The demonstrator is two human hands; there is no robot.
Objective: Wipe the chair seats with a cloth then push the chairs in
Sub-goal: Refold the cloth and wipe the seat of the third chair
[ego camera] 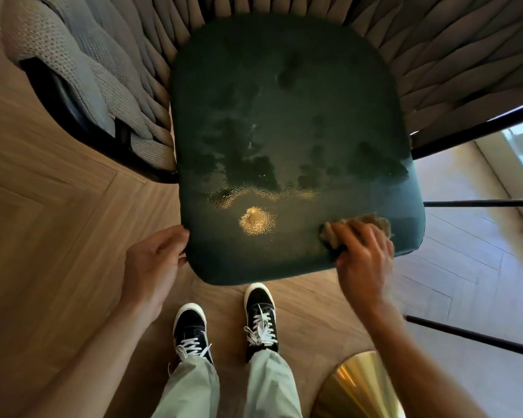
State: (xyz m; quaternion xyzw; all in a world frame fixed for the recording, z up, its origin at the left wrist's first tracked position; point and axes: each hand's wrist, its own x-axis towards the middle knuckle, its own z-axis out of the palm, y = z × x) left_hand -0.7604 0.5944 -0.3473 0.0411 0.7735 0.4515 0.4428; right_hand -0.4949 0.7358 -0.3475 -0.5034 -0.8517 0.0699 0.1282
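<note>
A dark green chair seat (284, 116) fills the middle of the head view, with damp streaks and a bright light reflection on it. Woven grey straps (453, 55) form the chair's curved back. My right hand (363, 254) grips a brownish cloth (372, 224) and presses it on the seat's front right corner; the hand looks blurred. My left hand (154, 260) holds the seat's front left edge, thumb on top and fingers curled under the rim.
A grey knitted throw (73, 64) hangs over the chair's left arm. My two dark sneakers (224, 324) stand on the herringbone wood floor just before the seat. A brass table base (357, 387) sits at lower right, with black metal bars (477, 336) beside it.
</note>
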